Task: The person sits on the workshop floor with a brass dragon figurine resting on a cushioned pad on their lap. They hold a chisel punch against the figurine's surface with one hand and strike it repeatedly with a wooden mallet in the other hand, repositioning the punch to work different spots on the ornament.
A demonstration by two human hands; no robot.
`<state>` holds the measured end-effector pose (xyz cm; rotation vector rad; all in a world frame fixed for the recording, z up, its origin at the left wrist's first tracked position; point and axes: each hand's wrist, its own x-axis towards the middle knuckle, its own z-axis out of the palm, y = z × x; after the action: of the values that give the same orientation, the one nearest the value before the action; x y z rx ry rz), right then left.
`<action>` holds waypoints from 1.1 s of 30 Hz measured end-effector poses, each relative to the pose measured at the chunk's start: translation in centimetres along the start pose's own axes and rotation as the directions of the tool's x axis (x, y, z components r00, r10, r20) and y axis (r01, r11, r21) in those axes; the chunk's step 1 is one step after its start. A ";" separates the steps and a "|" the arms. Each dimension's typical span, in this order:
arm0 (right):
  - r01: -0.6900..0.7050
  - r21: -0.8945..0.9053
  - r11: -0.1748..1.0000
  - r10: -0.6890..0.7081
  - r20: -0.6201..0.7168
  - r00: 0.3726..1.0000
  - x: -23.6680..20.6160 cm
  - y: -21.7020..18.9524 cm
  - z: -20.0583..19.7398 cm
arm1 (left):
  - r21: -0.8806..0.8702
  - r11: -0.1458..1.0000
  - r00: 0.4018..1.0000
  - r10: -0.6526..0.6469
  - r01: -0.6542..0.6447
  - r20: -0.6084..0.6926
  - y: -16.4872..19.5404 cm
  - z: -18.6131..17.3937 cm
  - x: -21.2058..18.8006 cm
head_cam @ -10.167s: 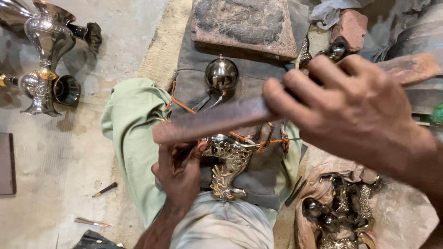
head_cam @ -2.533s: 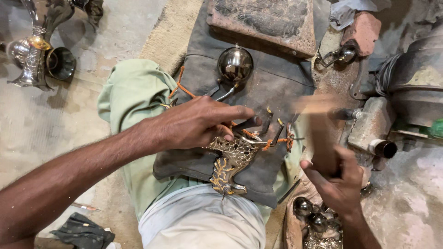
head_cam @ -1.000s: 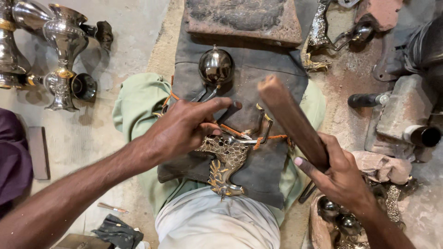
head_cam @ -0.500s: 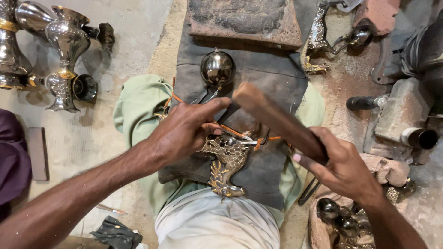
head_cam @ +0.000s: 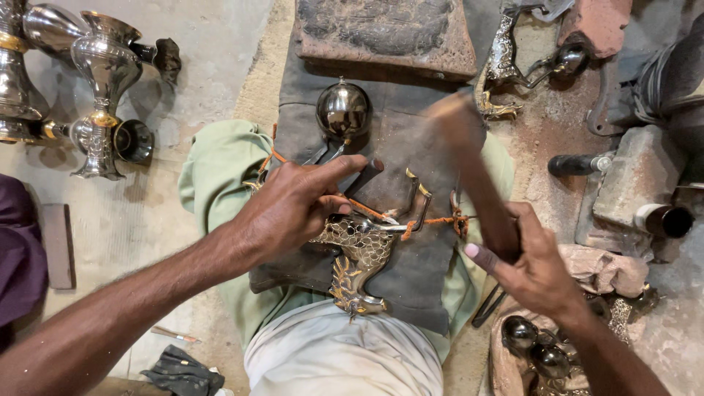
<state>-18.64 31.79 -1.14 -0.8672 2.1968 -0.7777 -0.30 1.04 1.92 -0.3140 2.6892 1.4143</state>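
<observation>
Ornate pierced brass casting (head_cam: 357, 253) is pinned on the dark leather lap pad (head_cam: 411, 293), near its middle. Left hand (head_cam: 293, 205) is closed around a short dark punch (head_cam: 364, 178) set against it. Right hand (head_cam: 532, 260) grips a wooden mallet (head_cam: 473, 169), now swung lower than half a second ago; a strike seems under way.

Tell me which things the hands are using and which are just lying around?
In use:
left hand on the punch
right hand swinging the wooden mallet
ornate brass piece
orange cord

Lying about:
silver vases
metal ball
stone slab
bricks
</observation>
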 end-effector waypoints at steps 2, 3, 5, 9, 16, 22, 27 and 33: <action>0.022 -0.038 0.999 -0.015 0.171 0.985 0.1 -0.1 0.0 | 0.013 0.999 0.999 0.034 -0.034 -0.028 0.0 0.0 0.1; 0.036 -0.056 0.998 -0.021 0.253 0.967 0.1 -0.1 -0.1 | 0.022 0.998 0.998 0.053 -0.052 -0.042 -0.1 0.0 0.1; -0.069 -0.031 0.997 0.073 0.129 0.989 0.1 -0.2 -0.1 | 0.006 1.000 1.000 -0.007 0.007 -0.001 -0.1 -0.1 0.1; -0.004 -0.024 1.000 0.010 0.255 0.967 0.0 -0.1 -0.2 | 0.002 1.000 1.000 0.008 -0.008 -0.016 0.1 -0.1 0.2; -0.078 -0.009 0.997 0.078 0.192 0.978 -0.1 0.0 0.0 | -0.012 1.000 1.000 -0.015 0.015 0.006 0.3 -0.4 0.3; -0.009 -0.041 0.999 0.014 0.136 0.991 -0.4 0.0 -0.3 | -0.022 1.000 1.000 0.003 -0.003 0.011 0.3 -0.4 0.3; -0.157 0.013 0.988 0.150 0.219 0.964 -0.5 -0.3 0.6 | -0.001 1.000 1.000 -0.011 0.011 0.024 0.3 -0.4 0.3; 0.090 0.012 0.996 -0.090 0.072 0.993 -1.6 -0.4 1.3 | 0.092 0.996 0.999 0.020 -0.023 0.035 0.0 -0.2 0.1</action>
<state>-16.61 32.32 -1.10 -0.9806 2.1013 -0.7861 -0.41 0.89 2.02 -0.2517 2.7275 1.2836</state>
